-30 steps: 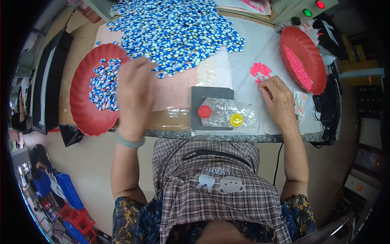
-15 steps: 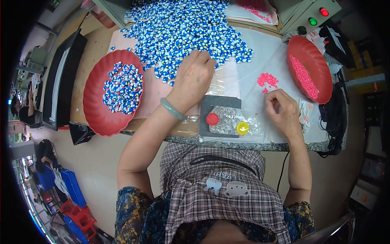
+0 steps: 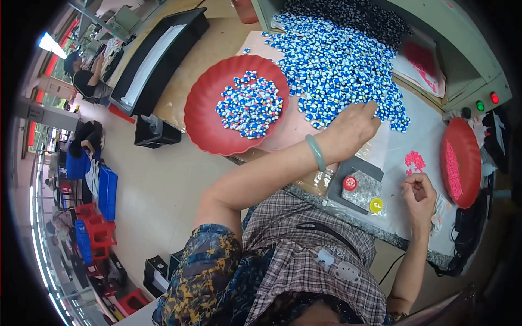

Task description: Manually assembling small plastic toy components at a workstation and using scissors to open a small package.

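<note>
My left hand (image 3: 352, 129), a pale green bangle (image 3: 315, 153) on its wrist, reaches across to the near edge of a big pile of small blue-and-white pieces (image 3: 348, 65). Its fingers are closed at the tips; whatever they hold is too small to make out. Thumb and fingertips of my right hand (image 3: 420, 194) are pinched together beside a little heap of pink bits (image 3: 415, 160), their contents hidden. Between both hands and nearer me lies a dark grey pad (image 3: 338, 190) under a speckled block (image 3: 363, 187), with a red round cap (image 3: 349, 183) and a yellow round cap (image 3: 376, 205) at its corners.
A red scalloped bowl (image 3: 202, 122) with mixed pieces stands left of the pile. A second red bowl (image 3: 472, 157) holds pink bits at the right. A long black tray (image 3: 157, 60) lies far left. Behind the pile is a machine housing with green and red lights (image 3: 487, 102).
The whole view has turned, so the table now appears tilted and shifted to the right. Both hands stay near the same things, fingers still closed.
</note>
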Available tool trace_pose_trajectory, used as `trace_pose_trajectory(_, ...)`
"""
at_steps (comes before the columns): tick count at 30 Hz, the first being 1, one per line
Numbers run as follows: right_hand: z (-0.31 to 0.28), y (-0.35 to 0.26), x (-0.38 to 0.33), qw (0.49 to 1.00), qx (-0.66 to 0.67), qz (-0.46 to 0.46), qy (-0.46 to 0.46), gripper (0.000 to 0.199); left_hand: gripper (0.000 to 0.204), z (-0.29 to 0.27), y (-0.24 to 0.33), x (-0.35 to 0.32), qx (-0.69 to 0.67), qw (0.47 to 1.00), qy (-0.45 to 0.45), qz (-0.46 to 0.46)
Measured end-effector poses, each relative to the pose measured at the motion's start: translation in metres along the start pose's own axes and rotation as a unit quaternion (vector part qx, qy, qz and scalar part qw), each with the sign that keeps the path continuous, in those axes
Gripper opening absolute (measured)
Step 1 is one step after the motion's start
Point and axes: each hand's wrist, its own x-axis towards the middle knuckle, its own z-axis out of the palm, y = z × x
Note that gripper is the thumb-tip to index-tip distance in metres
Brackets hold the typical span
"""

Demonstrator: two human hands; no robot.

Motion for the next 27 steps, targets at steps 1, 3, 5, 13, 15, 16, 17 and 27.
trace_pose_trajectory(1, 0.001, -0.003, -0.002, 1.0, 0.031, -0.002, -0.003, 0.009, 0.002, -0.002, 0.002, 0.001, -0.053, 0.998, 0.028, -0.017)
trace_pose_trajectory(3, 0.005, -0.012, -0.006, 0.999, 0.053, 0.005, 0.006, 0.012, 0.003, -0.007, 0.014, -0.001, -0.151, 0.986, 0.048, -0.046)
trace_pose_trajectory(5, 0.011, -0.026, -0.009, 0.995, 0.104, -0.003, -0.012, 0.016, 0.007, -0.016, 0.027, -0.003, -0.287, 0.953, 0.048, -0.081)
trace_pose_trajectory(13, 0.031, -0.051, -0.01, 0.972, 0.22, -0.048, -0.063, 0.019, 0.012, -0.053, 0.071, -0.017, -0.423, 0.89, -0.082, -0.152)
trace_pose_trajectory(15, 0.027, -0.052, -0.013, 0.981, 0.161, -0.069, -0.081, 0.018, 0.012, -0.05, 0.076, -0.018, -0.434, 0.886, -0.079, -0.142)
trace_pose_trajectory(16, 0.026, -0.053, -0.014, 0.981, 0.16, -0.067, -0.081, 0.018, 0.012, -0.049, 0.077, -0.019, -0.436, 0.885, -0.08, -0.142)
trace_pose_trajectory(17, 0.026, -0.054, -0.014, 0.985, 0.129, -0.075, -0.083, 0.018, 0.011, -0.049, 0.078, -0.019, -0.434, 0.886, -0.083, -0.14)
trace_pose_trajectory(27, 0.02, -0.064, -0.017, 0.989, 0.028, -0.074, -0.128, 0.016, 0.006, -0.051, 0.084, -0.022, -0.474, 0.856, -0.125, -0.163)
